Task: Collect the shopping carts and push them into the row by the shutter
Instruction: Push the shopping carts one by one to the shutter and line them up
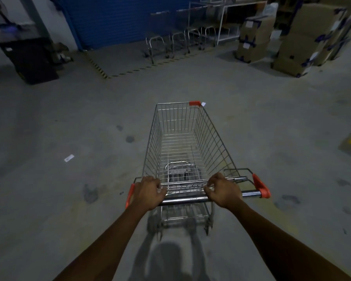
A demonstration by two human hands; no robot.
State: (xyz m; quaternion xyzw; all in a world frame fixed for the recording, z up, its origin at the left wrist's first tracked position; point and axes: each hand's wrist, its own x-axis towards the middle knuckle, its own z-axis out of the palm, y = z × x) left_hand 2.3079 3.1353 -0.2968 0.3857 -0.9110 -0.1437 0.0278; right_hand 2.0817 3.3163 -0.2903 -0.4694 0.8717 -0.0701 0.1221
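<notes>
Both sets of fingers are curled over the handle bar (185,198) of a wire shopping cart (182,147), wrapped tight around the metal tube. The left hand (147,192) grips near the bar's left end, just beside the orange end cap (130,194); the right hand (223,190) grips right of centre, with a stretch of bare bar and the right orange cap (261,186) beyond it. Both forearms reach straight forward from the bottom of the view.

The cart's basket is empty and points away from the person, slightly right of the middle of the concrete floor (69,118). An orange corner guard (194,103) sits on its far rim.

Well ahead, a row of nested carts (176,39) stands against the blue shutter (118,19), inside a floor area edged with yellow-and-black hazard tape (98,67). The floor between the held cart and that row is open, apart from a small scrap of paper (69,158) lying off to the left and some dark stains.

To the right of the row is a white metal frame rack (223,23), then stacks of cardboard boxes (308,37) taped in blue. At the far left sits a dark, low object (30,59) near the wall; it is too dim to tell what it is
</notes>
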